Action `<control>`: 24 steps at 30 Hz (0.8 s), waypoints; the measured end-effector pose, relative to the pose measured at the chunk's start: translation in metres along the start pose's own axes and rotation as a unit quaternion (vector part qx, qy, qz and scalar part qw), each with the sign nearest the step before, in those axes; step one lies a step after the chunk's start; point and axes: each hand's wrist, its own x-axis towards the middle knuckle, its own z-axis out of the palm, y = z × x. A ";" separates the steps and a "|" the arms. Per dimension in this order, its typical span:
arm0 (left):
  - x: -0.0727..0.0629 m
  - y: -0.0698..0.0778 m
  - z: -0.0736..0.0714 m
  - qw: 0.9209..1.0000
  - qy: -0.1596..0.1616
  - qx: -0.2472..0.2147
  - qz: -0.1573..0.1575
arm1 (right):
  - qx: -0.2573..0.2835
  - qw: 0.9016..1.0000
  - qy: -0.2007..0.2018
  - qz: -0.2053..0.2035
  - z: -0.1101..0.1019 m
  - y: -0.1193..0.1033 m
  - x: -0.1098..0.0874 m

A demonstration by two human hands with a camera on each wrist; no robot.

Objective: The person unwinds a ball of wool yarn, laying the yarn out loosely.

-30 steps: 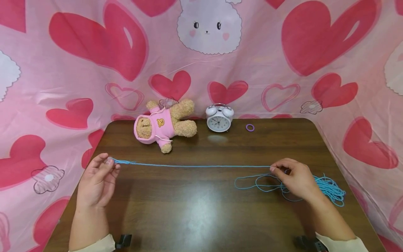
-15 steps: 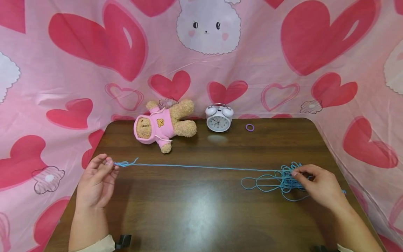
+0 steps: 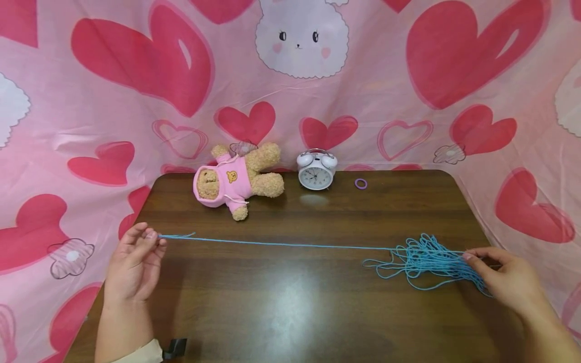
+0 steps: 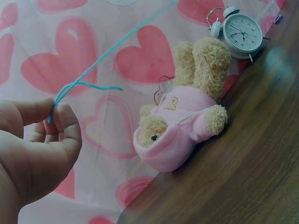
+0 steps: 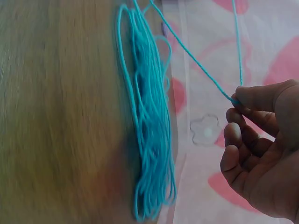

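A thin blue cord runs nearly straight across the table between my two hands. My left hand pinches one end between thumb and forefinger, and a short loose tail sticks out beside the strand in the left wrist view. Far to the right, my right hand pinches the same cord between thumb and fingertip, raised above the table. Below that strand lies a loose bundle of the blue cord, in long loops on the tabletop. The right wrist view shows the bundle beside the right hand, with strands leading up from it.
At the back of the brown table a teddy bear in a pink hoodie lies on its side. Next to it stand a white alarm clock and a purple ring. A pink heart-print cloth hangs behind.
My right hand has moved right, drawing the cord out longer across the bundle, which now shows more fully. My left hand has shifted slightly left, still pinching its end.
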 end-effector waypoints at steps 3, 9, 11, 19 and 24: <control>0.000 0.000 -0.001 1.000 -0.006 -0.009 -0.001 | -0.011 1.000 -0.004 0.021 -0.007 0.010 -0.003; 0.000 0.000 -0.002 1.000 -0.019 -0.022 -0.005 | -0.038 0.998 -0.003 0.046 -0.017 0.025 -0.004; 0.000 0.000 -0.002 1.000 -0.016 -0.022 -0.002 | -0.043 0.998 -0.005 0.054 -0.019 0.029 -0.004; 0.000 0.000 -0.003 1.000 -0.005 -0.028 0.001 | -0.057 0.996 -0.024 0.064 -0.017 0.047 -0.002; 0.001 -0.001 -0.004 0.999 0.000 -0.047 0.004 | -0.068 0.995 -0.039 0.058 -0.012 0.060 0.002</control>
